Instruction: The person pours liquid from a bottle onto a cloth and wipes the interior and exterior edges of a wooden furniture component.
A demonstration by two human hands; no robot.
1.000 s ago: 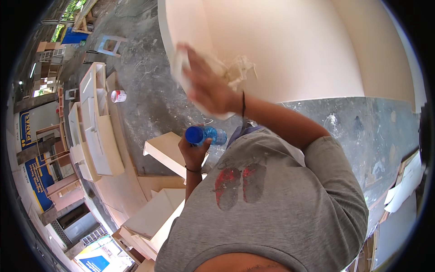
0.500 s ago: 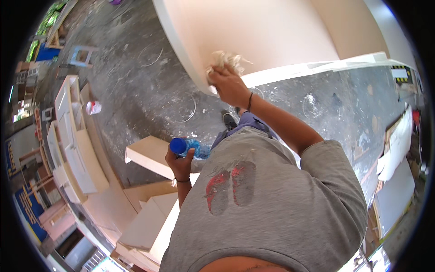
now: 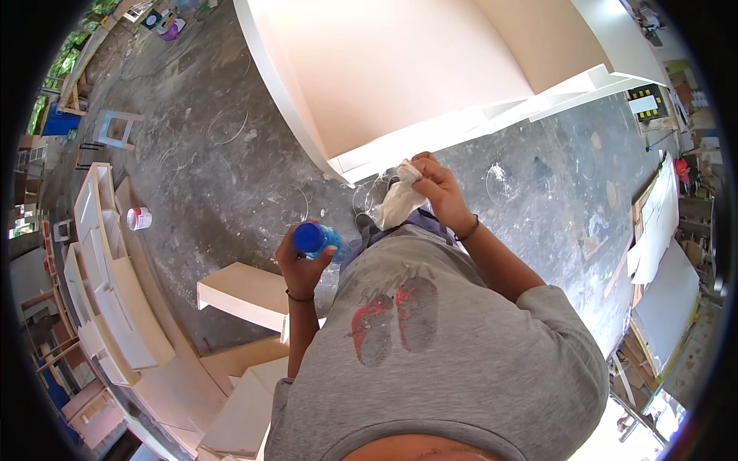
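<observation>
My left hand (image 3: 302,263) is wrapped round a clear plastic bottle (image 3: 330,242) with a blue cap, held close to my body at the left. A crumpled off-white cloth (image 3: 400,198) hangs from my right hand (image 3: 443,192), pinched between thumb and fingers. The cloth is in front of my waist, apart from the large pale cabinet (image 3: 407,69). That cabinet stands ahead of me, with its white front edge facing my right hand.
Pale wooden furniture pieces (image 3: 123,292) stand along the left, with a white and red tub (image 3: 139,219) beside them. A low wooden piece (image 3: 242,290) is near my left forearm. A small stool (image 3: 119,128) sits farther off. White sheets (image 3: 657,223) lean at the right.
My right hand has come off the cabinet's inner surface, drawing the cloth back toward my body, where it now hangs down. The left hand still holds the bottle.
</observation>
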